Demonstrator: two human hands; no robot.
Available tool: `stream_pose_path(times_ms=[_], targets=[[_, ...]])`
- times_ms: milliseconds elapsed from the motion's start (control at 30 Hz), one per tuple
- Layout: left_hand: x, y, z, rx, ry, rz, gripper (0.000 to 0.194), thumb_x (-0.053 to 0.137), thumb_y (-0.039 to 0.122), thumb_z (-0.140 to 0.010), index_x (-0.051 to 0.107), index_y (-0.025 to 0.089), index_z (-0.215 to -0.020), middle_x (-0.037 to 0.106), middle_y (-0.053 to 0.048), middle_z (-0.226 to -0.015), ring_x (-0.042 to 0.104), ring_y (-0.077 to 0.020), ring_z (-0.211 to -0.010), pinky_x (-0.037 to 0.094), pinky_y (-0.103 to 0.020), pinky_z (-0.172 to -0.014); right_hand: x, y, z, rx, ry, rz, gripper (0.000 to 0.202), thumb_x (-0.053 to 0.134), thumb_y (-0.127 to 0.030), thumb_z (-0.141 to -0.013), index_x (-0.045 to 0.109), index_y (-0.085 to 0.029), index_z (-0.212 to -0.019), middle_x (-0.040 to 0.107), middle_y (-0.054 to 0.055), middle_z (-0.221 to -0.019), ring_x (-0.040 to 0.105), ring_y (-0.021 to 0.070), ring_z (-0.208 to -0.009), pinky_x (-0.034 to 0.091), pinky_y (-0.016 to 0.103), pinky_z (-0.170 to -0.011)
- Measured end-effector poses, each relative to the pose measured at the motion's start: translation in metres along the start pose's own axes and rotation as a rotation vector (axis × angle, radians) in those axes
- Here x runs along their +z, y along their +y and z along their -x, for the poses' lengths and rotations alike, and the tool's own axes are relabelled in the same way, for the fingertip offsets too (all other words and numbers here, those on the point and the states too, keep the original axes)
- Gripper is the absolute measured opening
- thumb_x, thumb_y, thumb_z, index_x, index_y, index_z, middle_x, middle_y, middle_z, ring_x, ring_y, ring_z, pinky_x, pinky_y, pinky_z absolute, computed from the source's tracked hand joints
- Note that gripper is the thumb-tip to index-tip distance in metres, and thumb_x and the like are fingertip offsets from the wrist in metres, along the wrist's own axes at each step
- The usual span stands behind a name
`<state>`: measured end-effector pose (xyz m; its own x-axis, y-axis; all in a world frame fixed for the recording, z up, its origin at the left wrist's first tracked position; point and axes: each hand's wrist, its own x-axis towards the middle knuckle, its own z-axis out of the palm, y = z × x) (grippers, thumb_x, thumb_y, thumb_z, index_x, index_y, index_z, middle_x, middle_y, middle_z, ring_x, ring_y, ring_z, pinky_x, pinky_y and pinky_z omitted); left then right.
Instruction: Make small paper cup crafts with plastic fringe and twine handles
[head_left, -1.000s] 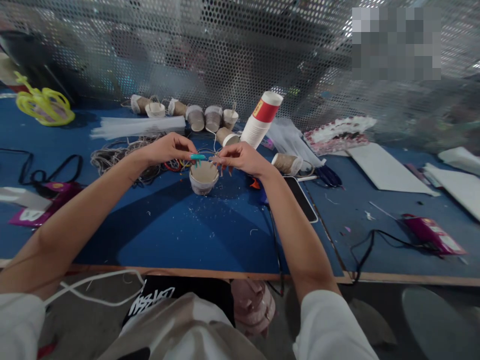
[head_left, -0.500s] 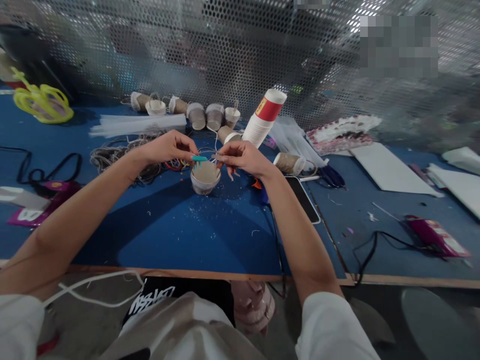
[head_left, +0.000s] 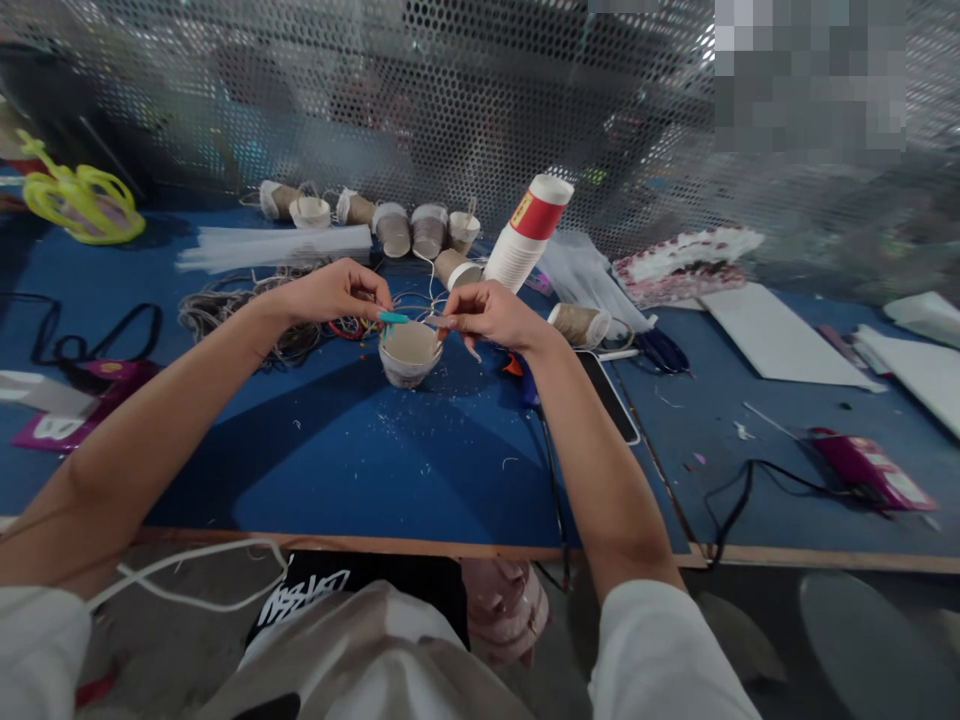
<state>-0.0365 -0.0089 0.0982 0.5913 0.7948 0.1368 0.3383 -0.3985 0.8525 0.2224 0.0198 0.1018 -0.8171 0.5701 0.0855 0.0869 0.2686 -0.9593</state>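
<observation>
A small cup (head_left: 406, 372), pale inside and wrapped outside in greyish cord, stands upright on the blue table. Over its left rim my left hand (head_left: 346, 292) is closed in a pinch; a narrow teal piece, perhaps a long painted nail, juts from the thumb tip. My right hand (head_left: 491, 312) pinches at the right rim, its thumb ending in a long greyish tip and some fingers reaching down by the cup. Thin cord (head_left: 412, 297) arcs behind the fingertips. What lies inside either pinch is too small to make out.
Behind lie a heap of grey cord (head_left: 210, 305), translucent sticks (head_left: 277, 247), several cord-wrapped cups (head_left: 429, 232) and a leaning paper cup stack (head_left: 517, 255). A phone (head_left: 607, 400) sits right of my forearm, with a black cable (head_left: 551, 470) nearby. A yellow crown (head_left: 82, 205) stands far left.
Both hands stay at the cup's rim. The left fingertips have shifted slightly left, and the right thumb tip looks a little lower. The cup stands almost where it was.
</observation>
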Motion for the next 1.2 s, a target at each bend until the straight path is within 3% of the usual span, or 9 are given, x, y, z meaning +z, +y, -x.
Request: stream_pose_path(times_ms=[267, 400, 533, 700, 933, 1200], targets=[[0.002, 0.000, 0.000, -0.038, 0.011, -0.009, 0.030, 0.072, 0.044, -0.074, 0.070, 0.015, -0.078, 0.069, -0.003, -0.073, 0.061, -0.0115, -0.067, 0.051, -0.023, -0.065, 0.003, -0.003, 0.001, 0.021, -0.009, -0.002, 0.034, 0.076, -0.043, -0.076, 0.061, -0.012, -0.073, 0.070, 0.002, -0.072, 0.055, 0.0036, -0.044, 0.043, 0.015, -0.039], [0.004, -0.002, -0.001, -0.031, 0.024, 0.008, 0.028, 0.072, 0.043, -0.074, 0.069, 0.015, -0.075, 0.068, -0.002, -0.073, 0.060, -0.0110, -0.065, 0.050, -0.022, -0.065, 0.008, -0.003, 0.000, 0.067, -0.018, -0.051, 0.041, 0.059, -0.050, -0.089, 0.061, -0.012, -0.073, 0.069, 0.003, -0.069, 0.055, 0.0037, -0.044, 0.035, 0.015, -0.036], [0.005, -0.005, -0.002, -0.046, 0.023, 0.037, 0.029, 0.068, 0.044, -0.078, 0.070, 0.015, -0.073, 0.068, -0.004, -0.074, 0.061, -0.0120, -0.068, 0.050, -0.023, -0.067, 0.012, 0.000, -0.004, 0.154, 0.062, -0.085, 0.045, 0.049, -0.046, -0.096, 0.059, -0.013, -0.067, 0.066, 0.002, -0.060, 0.053, 0.0045, -0.039, 0.030, 0.016, -0.033], [0.008, -0.006, -0.002, -0.078, 0.047, 0.047, 0.034, 0.057, 0.044, -0.086, 0.070, 0.014, -0.076, 0.067, -0.004, -0.073, 0.062, -0.0134, -0.070, 0.050, -0.026, -0.070, 0.015, -0.003, -0.005, 0.183, 0.095, -0.045, 0.042, 0.056, -0.044, -0.093, 0.059, -0.013, -0.065, 0.065, 0.001, -0.059, 0.050, 0.0027, -0.035, 0.025, 0.016, -0.030], [0.010, -0.002, -0.003, -0.029, 0.055, 0.018, 0.036, 0.067, 0.050, -0.076, 0.065, 0.016, -0.067, 0.063, -0.002, -0.067, 0.056, -0.0111, -0.063, 0.046, -0.024, -0.064, 0.016, -0.004, -0.006, 0.158, 0.109, -0.030, 0.041, 0.064, -0.046, -0.087, 0.057, -0.014, -0.062, 0.065, 0.000, -0.055, 0.045, 0.0020, -0.032, 0.024, 0.016, -0.028], [0.012, 0.004, -0.003, -0.019, 0.057, -0.006, 0.036, 0.067, 0.050, -0.076, 0.064, 0.015, -0.065, 0.063, -0.001, -0.064, 0.055, -0.0103, -0.061, 0.045, -0.022, -0.060, 0.014, -0.004, -0.006, 0.116, 0.077, 0.007, 0.041, 0.064, -0.045, -0.088, 0.054, -0.015, -0.061, 0.063, 0.000, -0.053, 0.044, 0.0018, -0.033, 0.028, 0.015, -0.030]])
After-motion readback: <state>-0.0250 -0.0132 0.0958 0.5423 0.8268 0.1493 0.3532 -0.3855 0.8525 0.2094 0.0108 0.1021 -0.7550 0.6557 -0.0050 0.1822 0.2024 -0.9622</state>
